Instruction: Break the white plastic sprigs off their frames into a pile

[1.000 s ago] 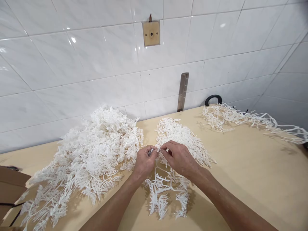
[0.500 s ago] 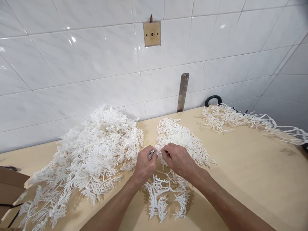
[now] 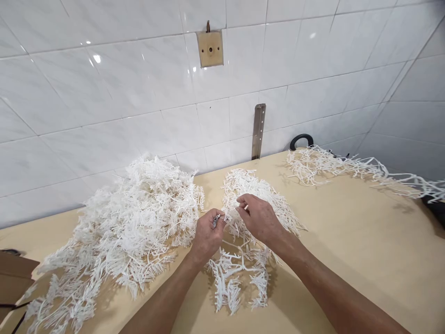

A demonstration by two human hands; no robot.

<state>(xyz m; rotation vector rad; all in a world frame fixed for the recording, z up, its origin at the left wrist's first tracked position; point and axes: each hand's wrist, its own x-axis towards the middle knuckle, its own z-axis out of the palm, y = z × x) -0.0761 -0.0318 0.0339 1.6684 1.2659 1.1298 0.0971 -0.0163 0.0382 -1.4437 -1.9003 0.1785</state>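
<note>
My left hand (image 3: pixel 208 232) is closed around a small bunch of dark and silvery pieces (image 3: pixel 216 220), too small to name, with its thumb and finger pinched at a white tip. To its right, my right hand (image 3: pixel 259 215) hovers over the middle heap of white branching sprigs (image 3: pixel 274 199), fingertips bent close together; anything between them is too small to tell. Below both hands lies a white branched piece (image 3: pixel 231 273) with feathery ends. A large pile of white feathery sprigs (image 3: pixel 139 218) spreads to the left of my left hand.
Bare white branching stems (image 3: pixel 340 167) lie at the back right of the table (image 3: pixel 347 250), beside a black curved handle (image 3: pixel 301 138). A cardboard box (image 3: pixel 15 276) is at the left edge. A metal strip (image 3: pixel 258 131) stands against the tiled wall.
My right hand has moved up and away from my left hand, widening the gap between them. My left hand keeps its grip. The whole view has shifted slightly.
</note>
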